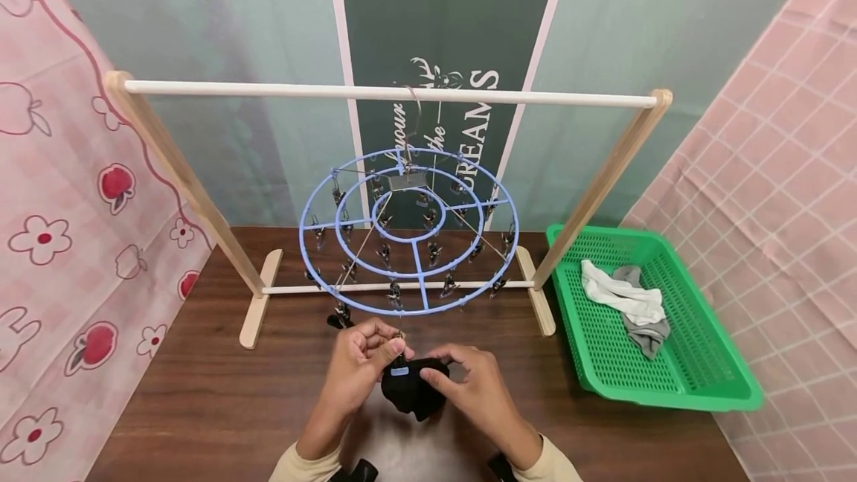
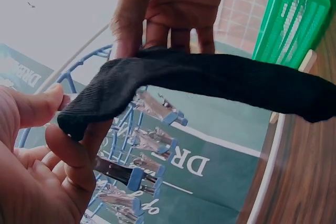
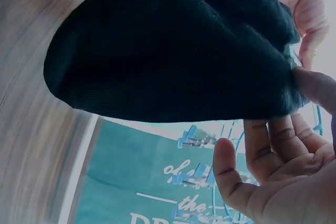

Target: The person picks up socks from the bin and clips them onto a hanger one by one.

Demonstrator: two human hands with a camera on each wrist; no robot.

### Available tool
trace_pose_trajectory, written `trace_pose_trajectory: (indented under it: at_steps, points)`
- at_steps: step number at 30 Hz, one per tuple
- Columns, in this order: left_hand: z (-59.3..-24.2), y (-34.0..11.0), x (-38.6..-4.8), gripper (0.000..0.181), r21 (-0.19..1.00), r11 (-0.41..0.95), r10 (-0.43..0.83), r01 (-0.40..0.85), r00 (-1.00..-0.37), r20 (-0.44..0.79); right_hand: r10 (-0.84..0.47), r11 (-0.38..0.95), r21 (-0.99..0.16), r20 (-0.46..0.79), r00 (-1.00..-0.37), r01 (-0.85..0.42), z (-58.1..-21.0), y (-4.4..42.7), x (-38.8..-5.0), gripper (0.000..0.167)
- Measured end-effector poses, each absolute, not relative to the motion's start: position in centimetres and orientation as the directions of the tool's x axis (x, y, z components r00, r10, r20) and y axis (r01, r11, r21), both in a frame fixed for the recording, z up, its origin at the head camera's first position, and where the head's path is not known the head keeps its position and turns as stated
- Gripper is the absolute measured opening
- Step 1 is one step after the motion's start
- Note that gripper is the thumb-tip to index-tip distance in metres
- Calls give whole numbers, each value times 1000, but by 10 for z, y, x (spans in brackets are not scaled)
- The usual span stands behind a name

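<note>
A black sock (image 1: 416, 391) hangs just below the front edge of a blue round hanger (image 1: 423, 312) fitted with many clips. The left hand (image 1: 361, 363) pinches a clip at the sock's upper edge, thumb and fingers together. My right hand (image 1: 478, 385) holds the sock's opening from the right, thumb in front and fingers behind. In the left wrist view the sock (image 2: 210, 77) stretches out sideways between both hands; in the right wrist view the sock (image 3: 157, 56) covers much of the picture. How far the clip bites the fabric is hidden.
The hanger hooks over the white bar (image 1: 268, 91) of a wooden rack. Another dark item (image 1: 340, 317) hangs at the hanger's front left. On the right stands a green basket (image 1: 582, 348) holding a white sock (image 1: 619, 294) and a grey sock (image 1: 651, 337).
</note>
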State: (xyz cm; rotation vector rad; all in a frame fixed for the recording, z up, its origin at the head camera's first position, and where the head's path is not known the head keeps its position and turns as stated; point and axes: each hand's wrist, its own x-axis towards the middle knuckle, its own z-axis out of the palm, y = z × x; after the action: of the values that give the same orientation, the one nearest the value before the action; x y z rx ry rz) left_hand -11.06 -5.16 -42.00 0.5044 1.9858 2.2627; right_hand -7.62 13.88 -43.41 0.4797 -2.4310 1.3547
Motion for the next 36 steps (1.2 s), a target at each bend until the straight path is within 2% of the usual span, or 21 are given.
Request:
trace_pose_trajectory:
  at_steps: [9,16,36]
  points:
    - [-421,-56,-110,15,978,-162,280,130,-944,171,-112,456,-797,390,-914,-396,-441,148,-72,16]
    - [-421,-59,-110,14,973,-160,277,168,-938,208,-85,467,-806,368,-926,-364,-445,156,-71,15]
    - [-423,-67,-112,15,966,-118,161,231,-955,249,76,518,-835,261,-962,-185,-444,196,-70,13]
